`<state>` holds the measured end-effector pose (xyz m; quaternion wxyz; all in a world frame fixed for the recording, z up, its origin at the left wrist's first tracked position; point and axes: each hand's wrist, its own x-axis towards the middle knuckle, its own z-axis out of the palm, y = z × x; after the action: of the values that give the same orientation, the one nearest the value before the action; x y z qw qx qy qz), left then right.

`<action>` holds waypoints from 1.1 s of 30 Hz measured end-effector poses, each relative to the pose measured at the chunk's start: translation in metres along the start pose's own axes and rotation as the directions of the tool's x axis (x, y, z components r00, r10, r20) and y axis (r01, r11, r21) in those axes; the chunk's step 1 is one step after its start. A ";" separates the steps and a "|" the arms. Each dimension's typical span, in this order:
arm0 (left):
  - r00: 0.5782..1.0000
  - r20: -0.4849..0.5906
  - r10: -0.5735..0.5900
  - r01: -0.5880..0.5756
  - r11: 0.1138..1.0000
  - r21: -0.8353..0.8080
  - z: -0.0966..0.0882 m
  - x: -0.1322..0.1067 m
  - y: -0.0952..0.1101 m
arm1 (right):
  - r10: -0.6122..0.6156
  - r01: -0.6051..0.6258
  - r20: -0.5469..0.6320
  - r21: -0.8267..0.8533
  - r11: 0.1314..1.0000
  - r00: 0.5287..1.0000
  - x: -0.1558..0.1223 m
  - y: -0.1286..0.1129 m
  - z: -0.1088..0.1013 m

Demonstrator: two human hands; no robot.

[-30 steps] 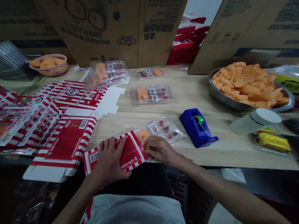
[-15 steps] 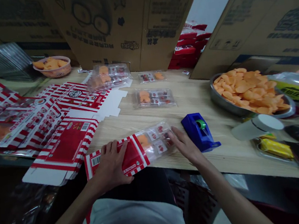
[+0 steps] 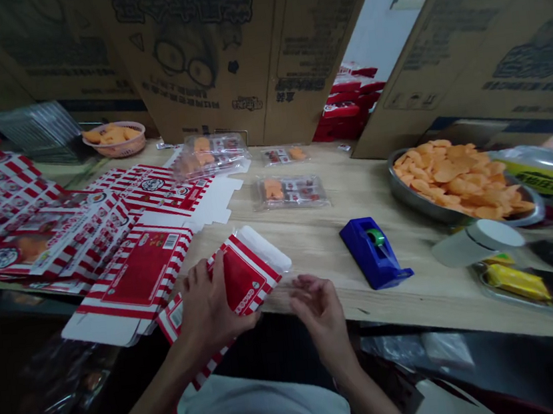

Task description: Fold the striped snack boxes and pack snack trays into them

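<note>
Red-and-white box (image 3: 245,278), striped: held tilted at lower centre of the frame, white flap (image 3: 267,248) extended at its right end. Left hand (image 3: 211,309): grip clasped over the box, fingers spread across its face. Right hand (image 3: 323,315): held just beside the flapped end, grip loosely curled, thumb parted from fingers. Blue tape dispenser (image 3: 373,255): placed right of centre, on the tabletop (image 3: 304,230).

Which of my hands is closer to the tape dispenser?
Right. Your right hand is just left of the tape dispenser, not touching it; your left hand is farther left, holding the red box.
</note>
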<state>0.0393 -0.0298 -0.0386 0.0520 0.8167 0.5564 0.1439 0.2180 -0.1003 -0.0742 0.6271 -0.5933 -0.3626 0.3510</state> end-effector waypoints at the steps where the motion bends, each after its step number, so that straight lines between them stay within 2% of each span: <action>1: 1.000 -0.007 -0.018 0.018 1.000 -0.026 -0.001 -0.005 0.003 | 0.049 -0.052 0.044 0.069 0.996 0.998 -0.005 0.001 0.004; 2: 0.999 -0.003 -0.035 0.035 0.997 -0.064 0.001 -0.012 0.006 | 0.089 -0.099 0.082 0.127 0.987 0.993 -0.009 0.002 0.009; 4: 0.996 0.009 -0.083 0.084 0.978 -0.192 0.010 -0.026 0.008 | 0.122 -0.137 0.087 0.191 0.972 0.989 -0.014 0.004 0.017; 6: 0.991 0.027 -0.133 0.132 0.900 -0.416 0.024 -0.041 0.006 | 0.124 -0.135 0.068 0.196 0.971 0.990 -0.014 0.007 0.020; 8: 0.988 0.073 -0.133 0.147 0.723 -0.675 0.037 -0.052 0.001 | 0.122 -0.137 0.096 0.170 0.976 0.988 -0.014 0.012 0.016; 10: 0.985 0.138 -0.104 0.172 0.503 -0.847 0.045 -0.059 -0.005 | 0.122 -0.138 0.134 0.116 0.984 0.983 -0.015 0.018 0.010; 12: 0.974 0.207 -0.089 0.225 0.329 -0.917 0.046 -0.062 -0.009 | 0.118 -0.125 0.147 0.036 0.992 0.982 -0.018 0.025 0.004; 15: 0.958 0.286 -0.030 0.287 0.160 -0.945 0.041 -0.062 -0.013 | 0.067 -0.052 0.151 -0.100 0.994 0.986 -0.023 0.032 0.001; 18: 0.943 0.332 -0.015 0.332 0.081 -0.940 0.042 -0.060 -0.016 | -0.048 0.093 0.192 -0.229 0.969 0.980 -0.025 0.031 0.003; 20: 0.941 0.331 -0.074 0.335 0.067 -0.940 0.047 -0.058 -0.019 | -0.125 0.197 0.247 -0.294 0.935 0.961 -0.023 0.027 0.004; 23: 0.968 0.189 -0.167 0.214 0.145 -0.966 0.053 -0.052 -0.022 | -0.214 0.318 0.317 -0.330 0.889 0.924 -0.019 0.020 0.004; 25: 0.977 0.101 -0.188 0.136 0.185 -0.973 0.052 -0.047 -0.023 | -0.245 0.357 0.340 -0.322 0.877 0.908 -0.017 0.016 0.004; 26: 0.976 0.095 -0.196 0.129 0.167 -0.978 0.050 -0.046 -0.023 | -0.249 0.360 0.344 -0.312 0.879 0.905 -0.016 0.014 0.004; 28: 0.963 0.141 -0.229 0.159 0.062 -0.985 0.046 -0.043 -0.021 | -0.238 0.331 0.312 -0.291 0.898 0.920 -0.015 0.012 0.005; 31: 0.927 0.228 -0.298 0.207 -0.100 -0.973 0.039 -0.040 -0.017 | -0.177 0.210 0.168 -0.212 0.954 0.970 -0.016 0.008 0.008; 33: 0.917 0.261 -0.300 0.216 -0.176 -0.960 0.035 -0.038 -0.017 | -0.103 0.122 0.132 -0.144 0.982 0.986 -0.015 0.004 0.010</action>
<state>0.0215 -0.0561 -0.0827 0.6508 0.3692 0.4161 0.5168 0.2019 -0.1088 -0.0786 0.5754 -0.5948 -0.4595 0.3225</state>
